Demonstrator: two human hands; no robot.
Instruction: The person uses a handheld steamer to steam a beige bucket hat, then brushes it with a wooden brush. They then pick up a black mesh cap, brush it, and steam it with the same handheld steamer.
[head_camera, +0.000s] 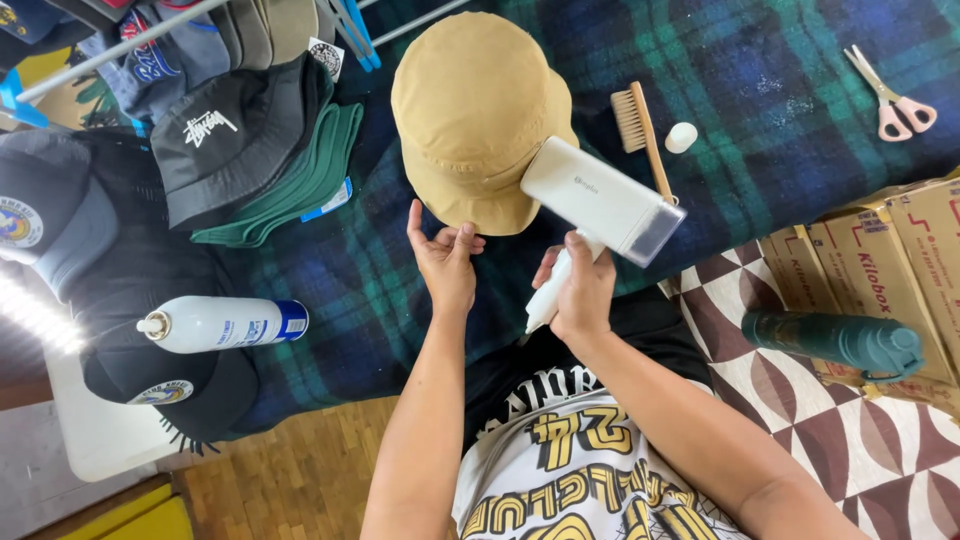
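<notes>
A dark blue-and-green plaid blanket (760, 90) covers the tabletop, above wooden flooring. A wooden brush (638, 128), pink-handled scissors (892, 97) and a white spray can (222, 324) lie around. The left hand (447, 262) pinches the brim of the tan fabric bucket hat (470, 110) near the front edge. The right hand (580, 290) grips a white handheld steamer (598, 212), head pointing away against the hat.

A wooden brush (638, 130) lies on the plaid cloth (760, 90) at upper centre, with a small white cap (681, 137) just beside it. Pink-handled scissors (892, 95) rest at upper right. Cardboard boxes (880, 270) sit at right, a green bottle (838, 342) lying below them on the patterned floor. At left, a white spray can (222, 324) lies on a dark cap (170, 385). A black cap (235, 135) overlaps folded green fabric (300, 190) at upper left.
</notes>
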